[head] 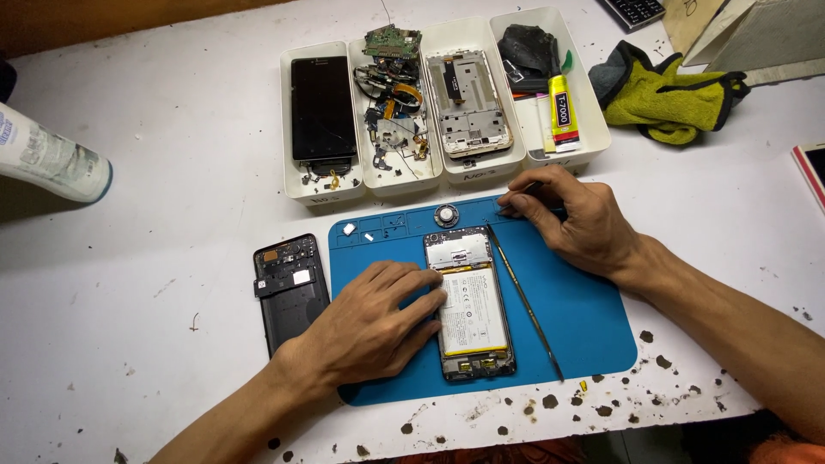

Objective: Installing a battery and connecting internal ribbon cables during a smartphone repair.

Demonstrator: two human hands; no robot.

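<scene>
Here the left hand (374,322) lies flat, steadying the opened phone (469,302).

An opened phone (469,305) lies back-up on a blue mat (584,318) on the white table (129,283), its battery exposed. The left hand (374,326) rests flat on the phone's left edge, fingers on the battery. The right hand (576,219) pinches something small at the mat's top rim. A thin long tool (524,301) lies just beside the phone. A black back cover (290,292) sits left of the mat; four white bins (296,185) of parts stand behind.
</scene>
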